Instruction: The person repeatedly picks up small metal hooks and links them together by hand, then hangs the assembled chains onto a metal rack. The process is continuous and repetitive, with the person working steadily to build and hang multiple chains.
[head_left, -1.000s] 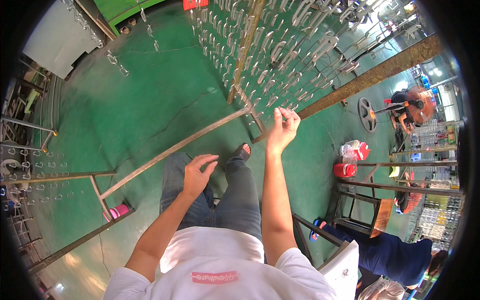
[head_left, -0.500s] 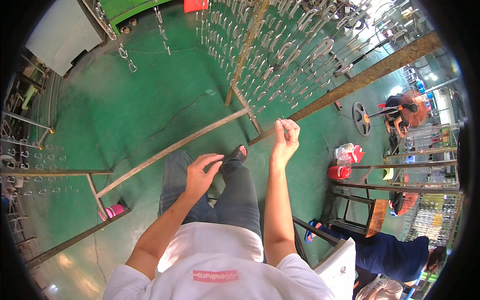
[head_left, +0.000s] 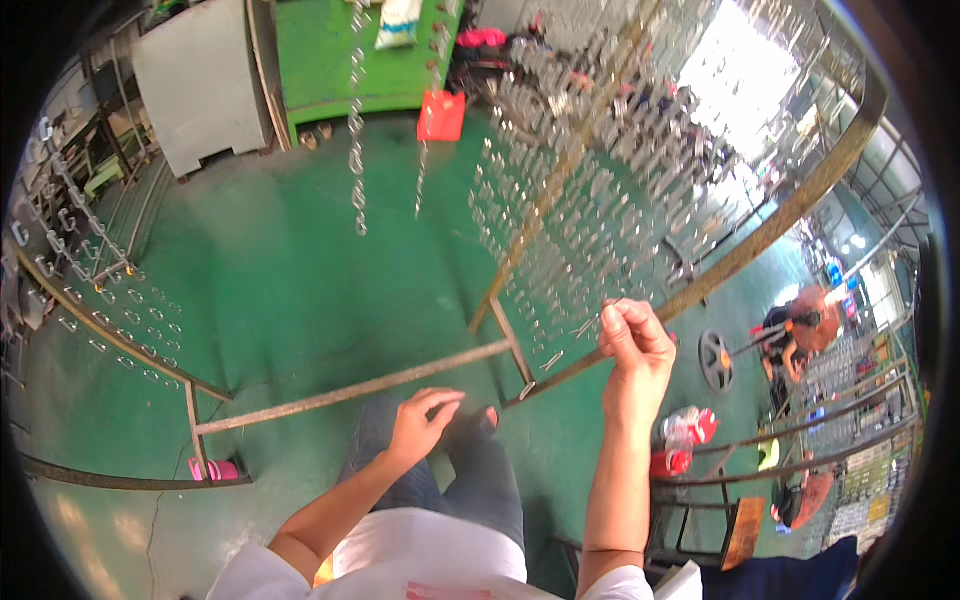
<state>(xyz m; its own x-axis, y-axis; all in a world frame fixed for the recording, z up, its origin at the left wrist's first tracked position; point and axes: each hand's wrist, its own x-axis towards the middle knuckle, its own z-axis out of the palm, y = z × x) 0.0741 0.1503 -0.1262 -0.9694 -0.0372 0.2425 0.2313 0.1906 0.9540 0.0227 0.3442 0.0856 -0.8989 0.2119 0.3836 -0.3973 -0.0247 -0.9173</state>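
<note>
My right hand (head_left: 637, 340) is raised at the edge of a dense curtain of hanging metal links (head_left: 555, 215). Its thumb and fingers are pinched together. Thin wire-like bits show beside the fingertips, but what the pinch holds is too small to make out. Lower and closer to my lap, my left hand (head_left: 422, 428) hovers with fingers loosely bent and the thumb apart, nothing visible in it. The nearest thing to it is a metal frame bar (head_left: 365, 387) beyond the fingers.
A long rusty beam (head_left: 760, 250) crosses at the right. Link strands (head_left: 357, 150) hang ahead, before a green cabinet (head_left: 340, 60) and a red bag (head_left: 441, 116). A pink container (head_left: 215, 468) stands by the left frame leg. Rightward are a red jug (head_left: 670, 462), a stool (head_left: 742, 533) and a fan (head_left: 716, 362).
The view has tilted up, showing more of the cabinet and hanging strands. My right hand has moved to the right, still pinched. My left hand stays near my lap, its fingers more bent.
</note>
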